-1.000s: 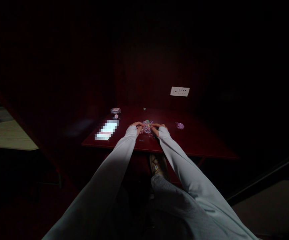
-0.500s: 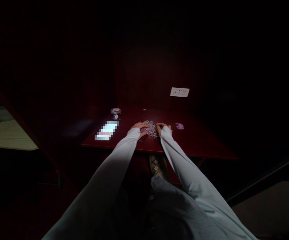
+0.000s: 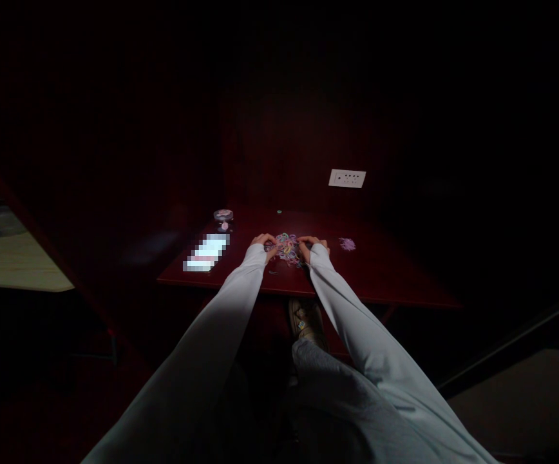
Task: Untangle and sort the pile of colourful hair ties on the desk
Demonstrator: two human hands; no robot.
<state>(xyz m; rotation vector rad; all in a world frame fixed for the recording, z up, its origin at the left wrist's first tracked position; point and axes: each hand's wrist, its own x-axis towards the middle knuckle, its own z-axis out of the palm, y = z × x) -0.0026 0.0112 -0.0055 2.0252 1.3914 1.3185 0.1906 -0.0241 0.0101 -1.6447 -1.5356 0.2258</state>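
A loose heap of small multicoloured rubber bands [image 3: 286,248] lies on the dark red table [image 3: 380,283]. My left hand [image 3: 263,244] rests at the heap's left side, with its fingers curving towards the bands. My right hand [image 3: 314,245] sits at the heap's right side, touching its edge. The picture is too dim and small to show whether either hand holds any bands. A smaller lilac clump of bands [image 3: 347,244] lies to the right of my right hand, apart from it.
A phone with a blurred bright screen [image 3: 206,252] lies left of my left hand. Behind it stands a small round clear container [image 3: 223,214]. A white wall socket panel [image 3: 347,178] is on the back wall. My shoe [image 3: 306,321] shows below the table's front edge.
Since half a second ago, both hands have shifted slightly left along the heap. The bands now look more spread out, and more of them show between my hands.
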